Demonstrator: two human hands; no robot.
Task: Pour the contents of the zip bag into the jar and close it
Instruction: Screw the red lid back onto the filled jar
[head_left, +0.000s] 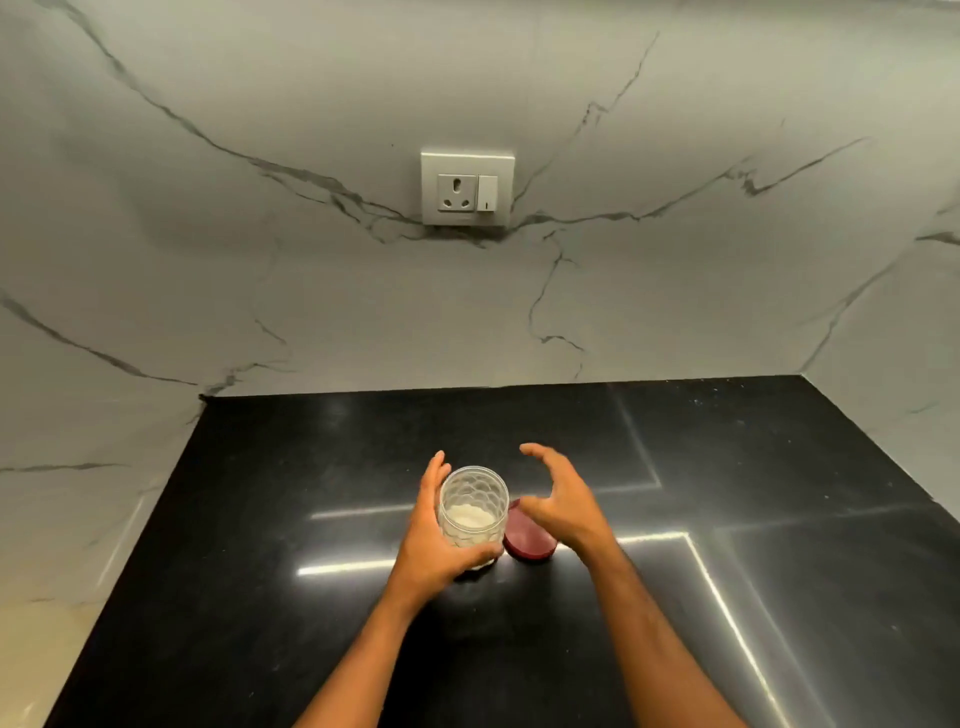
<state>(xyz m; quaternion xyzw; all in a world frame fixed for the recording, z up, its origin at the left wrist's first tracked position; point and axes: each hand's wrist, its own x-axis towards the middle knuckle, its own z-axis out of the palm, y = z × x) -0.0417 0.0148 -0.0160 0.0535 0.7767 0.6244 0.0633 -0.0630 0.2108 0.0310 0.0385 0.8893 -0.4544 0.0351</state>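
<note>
Left hand (434, 540) gripped the jar (472, 512); right hand (558, 499) hovered spread over the lid (527, 543). A clumsy grab could tip the open jar.

Glossy black countertop (311, 519) with light streaks, grey-veined marble wall (260, 286), 1 white socket plate (467, 188).

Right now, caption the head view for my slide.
Left hand grips the open jar of white powder while the right hand hovers spread above the maroon lid.

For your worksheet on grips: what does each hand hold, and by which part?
Left hand grips the jar around its side; right hand holds nothing.
</note>
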